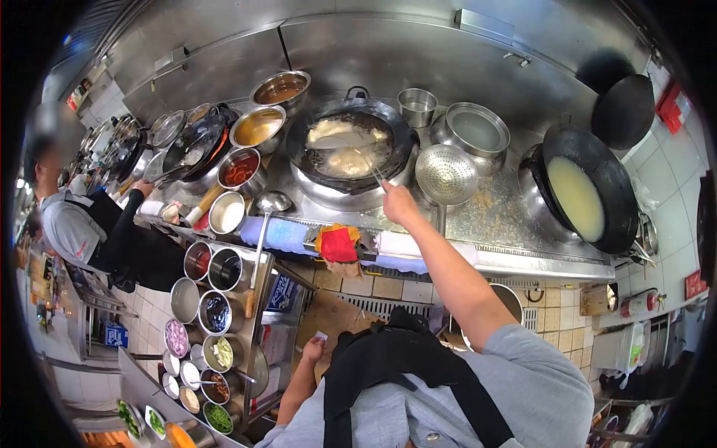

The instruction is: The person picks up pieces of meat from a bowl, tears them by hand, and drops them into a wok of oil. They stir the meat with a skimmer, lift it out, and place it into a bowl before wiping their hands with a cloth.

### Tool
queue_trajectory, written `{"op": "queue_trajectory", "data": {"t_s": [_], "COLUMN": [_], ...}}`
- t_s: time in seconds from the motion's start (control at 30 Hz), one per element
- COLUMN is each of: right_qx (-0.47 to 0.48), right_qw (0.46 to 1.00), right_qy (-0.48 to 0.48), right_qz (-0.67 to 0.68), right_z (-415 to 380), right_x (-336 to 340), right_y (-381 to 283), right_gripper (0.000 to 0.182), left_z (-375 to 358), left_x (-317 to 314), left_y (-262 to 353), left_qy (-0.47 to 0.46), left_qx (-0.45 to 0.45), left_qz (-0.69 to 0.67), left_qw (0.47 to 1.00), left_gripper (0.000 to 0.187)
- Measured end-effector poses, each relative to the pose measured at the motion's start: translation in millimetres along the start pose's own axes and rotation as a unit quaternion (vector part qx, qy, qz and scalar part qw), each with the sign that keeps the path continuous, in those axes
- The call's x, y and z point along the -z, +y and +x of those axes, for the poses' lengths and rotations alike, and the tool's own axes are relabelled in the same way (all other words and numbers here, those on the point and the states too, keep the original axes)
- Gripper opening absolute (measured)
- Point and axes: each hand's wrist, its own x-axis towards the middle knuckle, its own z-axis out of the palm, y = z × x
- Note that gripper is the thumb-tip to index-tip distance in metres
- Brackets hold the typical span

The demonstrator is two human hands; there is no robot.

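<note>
Over the stove, my right hand is closed around the handle of a metal utensil, which reaches into the black wok. Pale pieces of food sit in bubbling oil inside this wok. A perforated ladle rests just right of my right hand. Low in front of my body, my left hand is closed on a small whitish item, too small to name. A red and yellow cloth lies at the stove's front edge, between my hands.
At right stands a wok with pale liquid. Bowls of sauce and oil stand left of the frying wok. A ladle lies across the left counter, above ingredient containers. Another person works at the far left.
</note>
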Motion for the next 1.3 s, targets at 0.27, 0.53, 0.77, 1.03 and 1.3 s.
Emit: {"op": "queue_trajectory", "data": {"t_s": [0.27,0.53,0.77,1.03,1.3], "right_qx": [-0.016,0.025,0.007,-0.104,-0.212], "right_qw": [1.0,1.0,0.996,0.987,0.906], "right_qy": [-0.004,-0.001,0.087,0.12,-0.029], "right_qz": [0.011,-0.009,0.023,0.014,0.366], "right_z": [-46.6,-56.4,-41.2,59.2,137.6], "right_x": [9.2,56.1,105.2,55.7,28.2], "right_y": [-1.5,14.7,20.3,54.5,12.5], "right_gripper": [0.045,0.041,0.036,0.045,0.015], "left_z": [11.5,-5.5,23.7,5.9,-45.9], "left_x": [-5.7,7.1,9.4,0.4,11.0], "left_y": [-28.8,-45.7,-43.6,-20.8,-52.8], "left_qy": [-0.003,0.004,0.02,0.028,0.085], "left_qx": [0.002,0.052,-0.003,-0.017,0.068], "left_qz": [-0.021,-0.023,-0.023,-0.13,-0.156], "left_qw": [1.0,0.998,1.0,0.991,0.982], "left_gripper": [0.032,0.031,0.032,0.025,0.021]}}
